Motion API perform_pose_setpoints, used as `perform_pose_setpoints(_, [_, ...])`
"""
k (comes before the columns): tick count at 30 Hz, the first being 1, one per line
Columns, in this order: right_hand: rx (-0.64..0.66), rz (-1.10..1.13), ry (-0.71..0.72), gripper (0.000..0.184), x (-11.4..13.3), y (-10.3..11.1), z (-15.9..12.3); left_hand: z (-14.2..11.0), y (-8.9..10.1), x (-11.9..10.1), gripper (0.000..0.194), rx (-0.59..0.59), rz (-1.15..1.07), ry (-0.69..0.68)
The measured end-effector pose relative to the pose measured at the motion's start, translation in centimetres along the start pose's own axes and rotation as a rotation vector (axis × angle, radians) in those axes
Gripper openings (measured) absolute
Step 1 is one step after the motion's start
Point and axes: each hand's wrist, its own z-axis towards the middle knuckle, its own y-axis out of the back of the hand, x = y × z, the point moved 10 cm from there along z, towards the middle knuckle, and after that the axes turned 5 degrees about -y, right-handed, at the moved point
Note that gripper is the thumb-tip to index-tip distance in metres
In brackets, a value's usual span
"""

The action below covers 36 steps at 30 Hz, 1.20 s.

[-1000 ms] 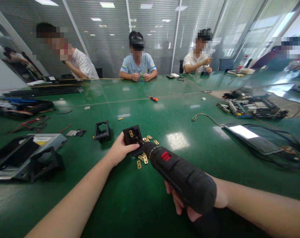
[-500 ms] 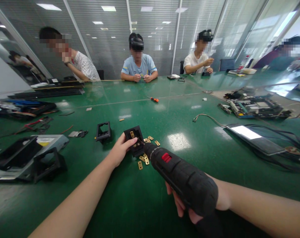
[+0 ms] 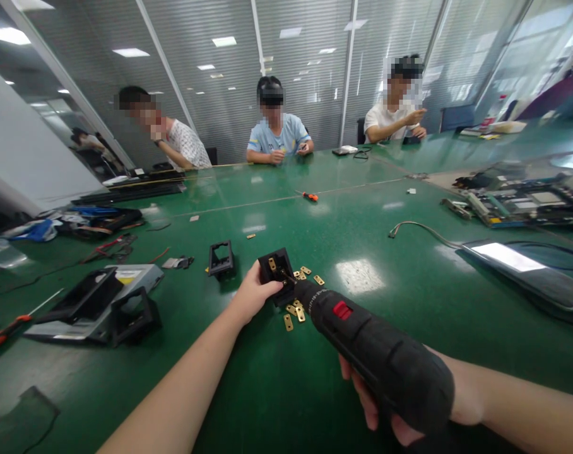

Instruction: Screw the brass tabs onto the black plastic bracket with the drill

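Note:
My left hand (image 3: 253, 294) is closed on a small black plastic housing (image 3: 277, 268) tilted on the green table, with brass contacts inside it. My right hand (image 3: 376, 403) grips a black electric screwdriver (image 3: 376, 353) with a red switch; its bit points into the housing. Several small brass plates (image 3: 296, 310) lie on the table around and under the housing. A second black frame piece (image 3: 221, 259) stands just left of my left hand.
A grey drive with black brackets (image 3: 97, 306) lies at the left. A lit tablet with cables (image 3: 518, 261) and circuit boards (image 3: 513, 205) sit at the right. An orange screwdriver (image 3: 309, 197) lies mid-table. Three people sit at the far edge.
The view has shifted left and slightly up, so everything sits further right in the frame. Both hands keep their hold, with the bit still in the housing.

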Motion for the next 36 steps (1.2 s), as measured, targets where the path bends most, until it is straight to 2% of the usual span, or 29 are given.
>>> perform_pose_setpoints(3, [-0.028, 0.061, -0.022, 0.093, 0.0, 0.4, -0.2, 0.0, -0.1, -0.1, 0.055, -0.005, 0.007, -0.003])
perform_pose_setpoints(5, [-0.079, 0.047, -0.010, 0.095, 0.4, 0.7, -0.6, 0.1, -0.1, -0.1, 0.054, -0.009, 0.007, -0.008])
perform_pose_setpoints(11, [-0.340, -0.032, 0.048, 0.060, 0.2, 2.0, -2.3, -0.2, -0.3, -0.4, 0.052, 0.000, -0.004, -0.021])
perform_pose_setpoints(16, [-0.468, -0.128, 0.065, 0.054, 0.5, 3.7, -3.0, -0.4, -0.5, -0.6, 0.056, -0.025, 0.020, -0.041])
perform_pose_setpoints(20, [-0.485, -0.186, 0.023, 0.063, 1.8, 4.5, -3.2, -0.4, -0.5, -0.7, 0.056, -0.036, 0.027, -0.043])
perform_pose_setpoints(24, [-0.479, -0.282, 0.019, 0.047, 3.0, 4.0, -3.2, -0.2, -0.6, -0.8, 0.056, -0.028, 0.014, -0.052])
perform_pose_setpoints(32, [-0.452, -0.356, 0.040, 0.045, 4.1, 3.5, -3.0, -0.1, -0.6, -0.8, 0.059, -0.023, 0.026, -0.064])
perform_pose_setpoints(36, [-0.452, -0.326, 0.065, 0.053, 4.6, 3.4, -3.0, 0.0, -0.6, -0.8, 0.060, -0.021, 0.014, -0.067])
